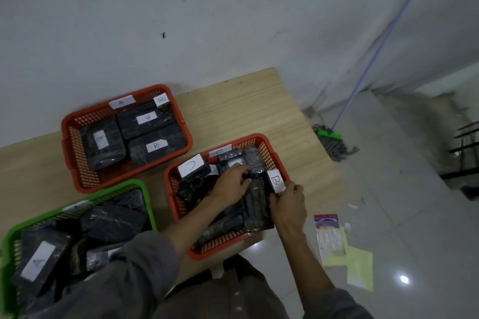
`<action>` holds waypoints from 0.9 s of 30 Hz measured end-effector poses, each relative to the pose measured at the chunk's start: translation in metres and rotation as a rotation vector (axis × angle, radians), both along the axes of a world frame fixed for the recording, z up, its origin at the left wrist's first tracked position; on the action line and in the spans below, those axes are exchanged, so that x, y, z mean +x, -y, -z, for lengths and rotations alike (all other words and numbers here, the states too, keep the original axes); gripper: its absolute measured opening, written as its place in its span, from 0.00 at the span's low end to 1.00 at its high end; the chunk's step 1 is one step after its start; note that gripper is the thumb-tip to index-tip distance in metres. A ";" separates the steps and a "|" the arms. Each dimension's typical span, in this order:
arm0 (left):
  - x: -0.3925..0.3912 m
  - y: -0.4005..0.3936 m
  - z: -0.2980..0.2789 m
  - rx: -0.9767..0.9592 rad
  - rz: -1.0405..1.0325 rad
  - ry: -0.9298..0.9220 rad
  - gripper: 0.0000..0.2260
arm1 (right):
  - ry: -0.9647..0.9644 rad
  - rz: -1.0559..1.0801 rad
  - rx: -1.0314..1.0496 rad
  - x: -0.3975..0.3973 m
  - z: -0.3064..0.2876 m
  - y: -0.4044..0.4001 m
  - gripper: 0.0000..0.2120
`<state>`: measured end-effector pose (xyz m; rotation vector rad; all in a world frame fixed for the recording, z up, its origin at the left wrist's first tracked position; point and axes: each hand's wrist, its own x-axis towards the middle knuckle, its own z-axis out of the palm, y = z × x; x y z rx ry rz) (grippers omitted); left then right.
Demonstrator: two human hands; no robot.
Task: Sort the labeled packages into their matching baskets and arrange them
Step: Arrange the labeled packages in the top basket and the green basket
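Head view: in the near red basket point(178, 204), the right hand point(289, 202) pinches a B package point(276, 181) while the left hand point(230, 184) grips another package, so a loose pinch could drop it back.

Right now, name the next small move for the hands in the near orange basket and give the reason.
Probably lift the B-labelled package, which the right hand grips, toward the far orange basket: its packages show B labels, while the near orange basket shows C labels.

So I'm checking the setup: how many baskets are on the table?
3: an orange basket at the back by the wall, an orange one under both hands, and a green basket at front left, partly cut off.
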<state>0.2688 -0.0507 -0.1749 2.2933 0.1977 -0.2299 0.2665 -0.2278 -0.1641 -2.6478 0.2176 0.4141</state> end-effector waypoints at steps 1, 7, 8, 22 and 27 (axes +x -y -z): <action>0.007 0.002 0.000 0.014 0.017 -0.007 0.15 | 0.001 0.013 0.008 0.000 0.002 0.000 0.23; 0.023 0.005 0.006 0.017 0.078 -0.097 0.17 | 0.012 0.042 -0.027 0.011 0.004 -0.012 0.24; 0.024 0.004 0.005 -0.015 0.061 -0.113 0.16 | 0.009 0.061 -0.002 0.013 0.004 -0.013 0.24; 0.020 -0.050 -0.040 -0.770 -0.441 -0.180 0.12 | 0.075 -0.109 0.686 0.035 -0.030 -0.066 0.28; 0.010 -0.094 -0.047 -0.668 -0.773 -0.056 0.15 | 0.040 -0.236 0.616 0.049 -0.026 -0.115 0.36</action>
